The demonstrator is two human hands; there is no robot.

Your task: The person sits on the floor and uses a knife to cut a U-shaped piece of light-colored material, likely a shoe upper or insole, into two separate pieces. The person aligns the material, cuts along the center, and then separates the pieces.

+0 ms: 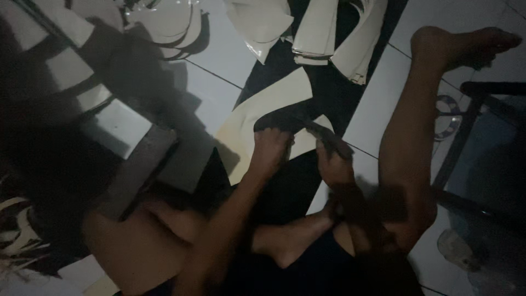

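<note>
I sit on a tiled floor in dim light. My left hand [271,149] presses flat on the edge of a cream curved sheet [263,104] that lies on a black sheet [323,93]. Just right of it, my right hand [333,167] is closed around a dark tool [329,137] whose tip points up-left onto the sheet; blur hides what kind of tool it is. My right leg [408,137] stretches out to the right of both hands, its foot [466,46] at the upper right. My other foot [290,241] is tucked under my arms.
Stacks of cut cream pieces [329,33] lie at the top, with more curved pieces [164,22] at the upper left. A dark and white striped object [71,82] fills the left. A dark metal frame with a glass panel [482,137] stands at the right.
</note>
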